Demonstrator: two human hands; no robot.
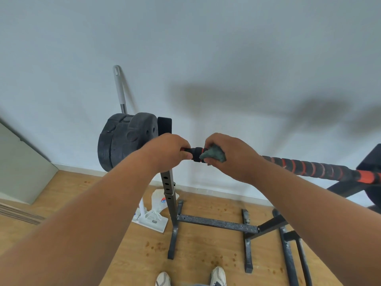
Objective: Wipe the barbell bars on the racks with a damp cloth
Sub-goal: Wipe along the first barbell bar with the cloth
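Note:
A barbell bar [305, 167] with black and red wrapping lies across a black rack [170, 195], running from centre to the right edge. My left hand [167, 150] grips the bar just right of the rack post, next to the black weight plates [121, 139]. My right hand [231, 155] holds a crumpled grey-green cloth [213, 154] pressed round the bar a little further right. A short black section of bar [195, 153] shows between the two hands.
The rack's black base bars [216, 222] spread over the wooden floor in front of my shoes [218, 276]. A white mop with its head [151, 219] on the floor leans on the wall behind the plates. A second plate [373, 162] is at the right edge.

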